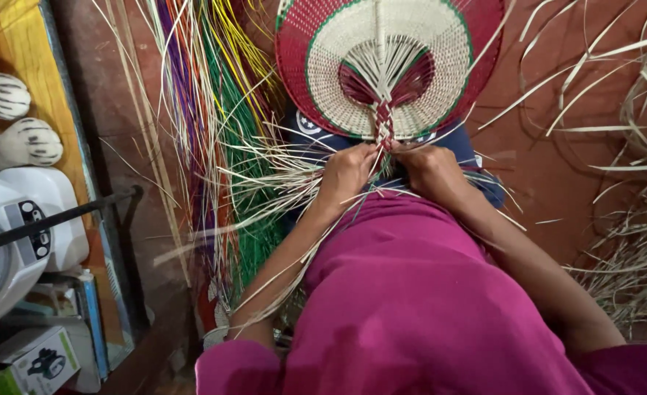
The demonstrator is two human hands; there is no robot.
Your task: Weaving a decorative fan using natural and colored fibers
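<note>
Below, we see our left hand (348,173) and right hand (429,170) side by side, both closed around the pale loose strips (279,175) at the braided stem (383,126) of a round woven fan (389,62). This fan, banded red, green and cream, lies flat on a dark blue cloth (477,150) over our lap, just beyond the knuckles. To our left, a bundle of coloured strips (221,95), purple, orange, green and yellow, lies along the reddish floor (550,168), its ends crossing our left forearm. Dry pale strips (631,256) are scattered at the right. At the far left stands a white fan heater (12,234), with a small box (31,358) beneath.
</note>
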